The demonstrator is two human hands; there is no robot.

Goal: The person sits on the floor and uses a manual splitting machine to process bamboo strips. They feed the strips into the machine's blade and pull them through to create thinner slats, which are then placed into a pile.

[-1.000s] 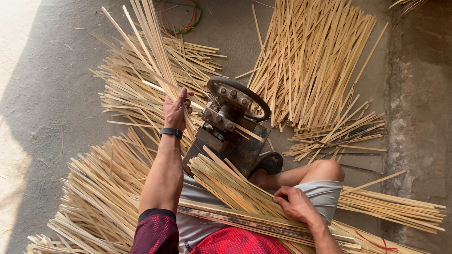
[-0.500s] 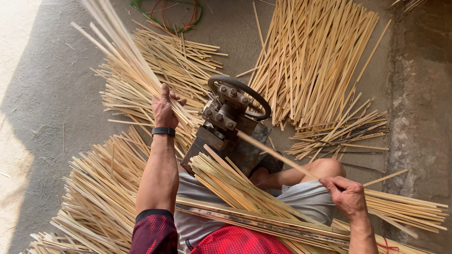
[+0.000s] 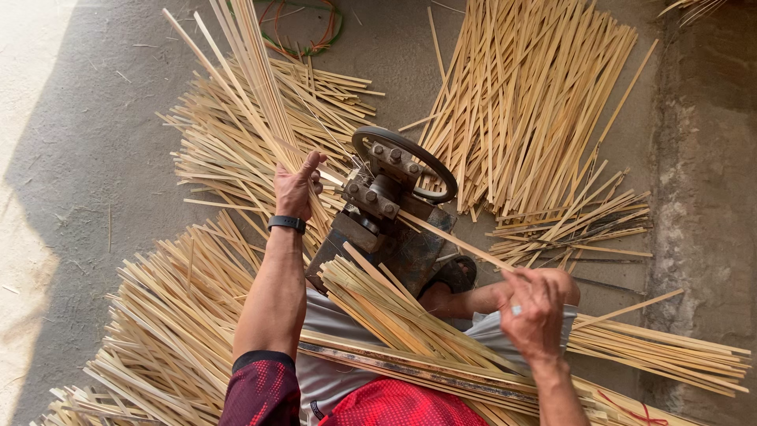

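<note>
Seated work at a small iron splitting machine [image 3: 392, 207], seen from above. The left hand [image 3: 296, 188], marked by a dark wristband [image 3: 286, 224], is closed around a fan of thin bamboo slivers [image 3: 236, 71] just left of the machine; the fan is now raised steeply away from the machine, higher than half a second ago. The right hand [image 3: 535, 306], which lay low on the lap bundle [image 3: 410, 331] a second ago, is now lifted to the right of the machine, its fingers pinched on the near end of a single bamboo strip [image 3: 457, 237] that runs slantwise into the machine's rollers beneath the hand wheel [image 3: 406, 162]. The change is judged to mark one strip being fed while split slivers are drawn out on the far side. Behind the machine a spread of flat strips [image 3: 528, 95] is laid on the concrete floor [image 3: 87, 158]; left of it, heaps of finished slivers [image 3: 165, 315] are piled.
</note>
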